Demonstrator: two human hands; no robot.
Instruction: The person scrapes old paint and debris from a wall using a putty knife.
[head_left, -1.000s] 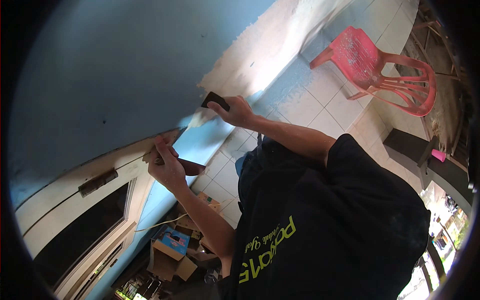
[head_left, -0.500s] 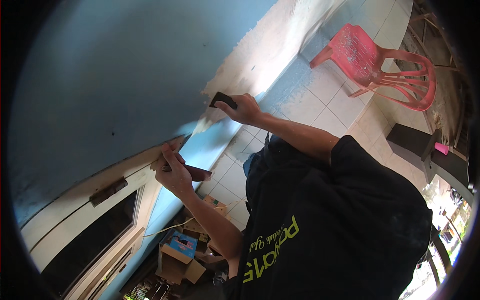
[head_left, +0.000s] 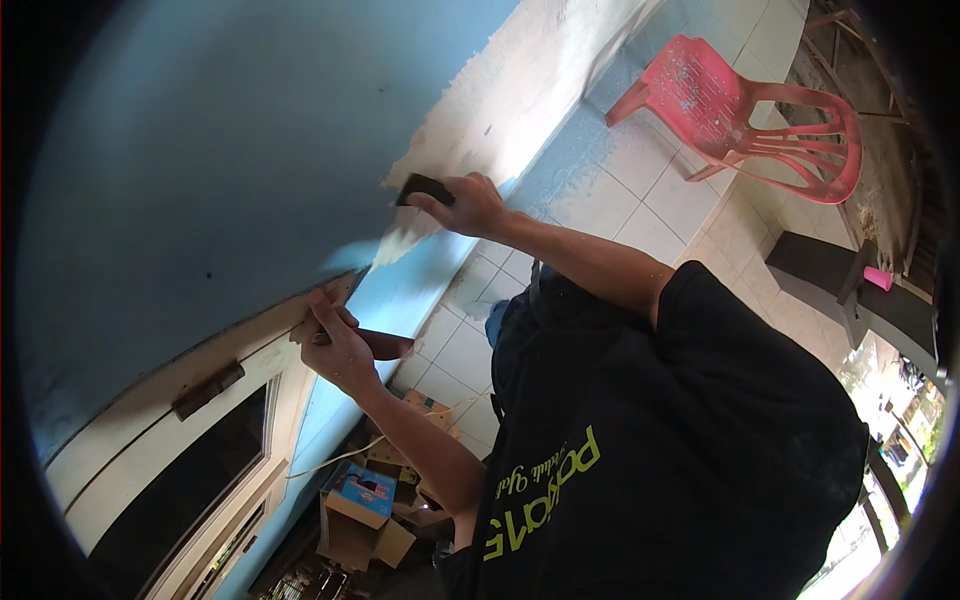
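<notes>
My right hand (head_left: 472, 205) is closed around a black rectangular block (head_left: 425, 190). The block is against the wall at the ragged edge of a bare whitish patch (head_left: 470, 125), where blue paint (head_left: 250, 130) gives way to paler plaster. My left hand (head_left: 340, 355) is lower down, by the corner of the cream door frame (head_left: 300, 312), its thumb and finger reaching toward the frame. In that hand is a flat tool with a dark reddish-brown blade (head_left: 388, 344), pointing right; its handle is mostly hidden by the fingers.
A red plastic chair (head_left: 700, 100), speckled with pale spots, is on the tiled floor (head_left: 640, 185) at the upper right. An opened cardboard box (head_left: 345, 530) and other clutter lie below my left arm. A dark bench (head_left: 815, 275) bears a pink cup (head_left: 877, 279).
The whole view has shifted slightly, so things appear a little further left and up. The black block has slid slightly along the patch's edge. Both hands keep their hold.
</notes>
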